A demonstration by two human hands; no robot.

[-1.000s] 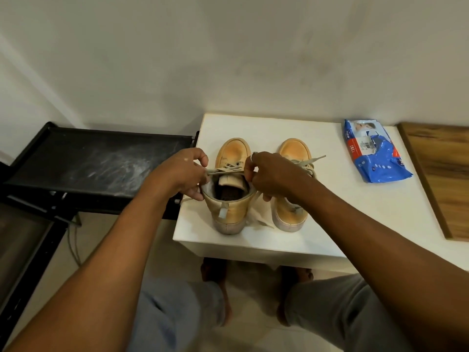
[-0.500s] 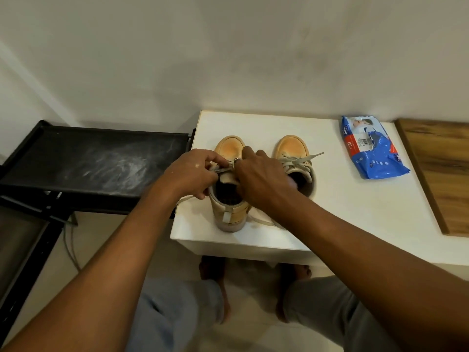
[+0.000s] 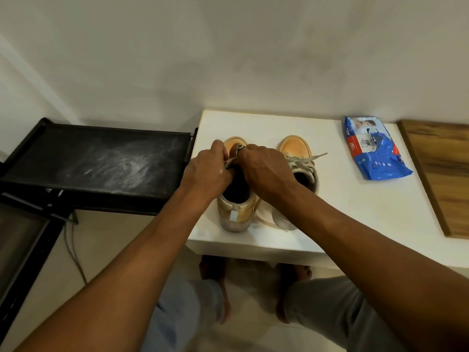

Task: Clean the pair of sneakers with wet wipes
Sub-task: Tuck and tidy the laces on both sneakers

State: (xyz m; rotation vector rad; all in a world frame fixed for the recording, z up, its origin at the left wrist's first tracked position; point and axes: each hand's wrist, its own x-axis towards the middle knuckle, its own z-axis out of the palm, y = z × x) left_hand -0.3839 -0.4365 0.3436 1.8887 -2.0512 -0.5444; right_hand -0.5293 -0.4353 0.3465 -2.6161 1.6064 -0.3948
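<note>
Both hands worked the lace of the left sneaker at the bench's near-left corner.

The left hand [image 3: 208, 171] pinched a pale lace [image 3: 229, 163] between curled fingers, and the right hand [image 3: 264, 171], a ring on one finger, curled tightly onto the same lace over the left sneaker [image 3: 237, 212]. The right sneaker [image 3: 297, 148] stood just beside it, toes to the wall, on the white bench [image 3: 355, 212]. A blue wet wipes pack [image 3: 373, 153] lay near the far edge, next to a wooden board [image 3: 444, 174]. A black shelf [image 3: 96, 161] adjoined the left edge.
</note>
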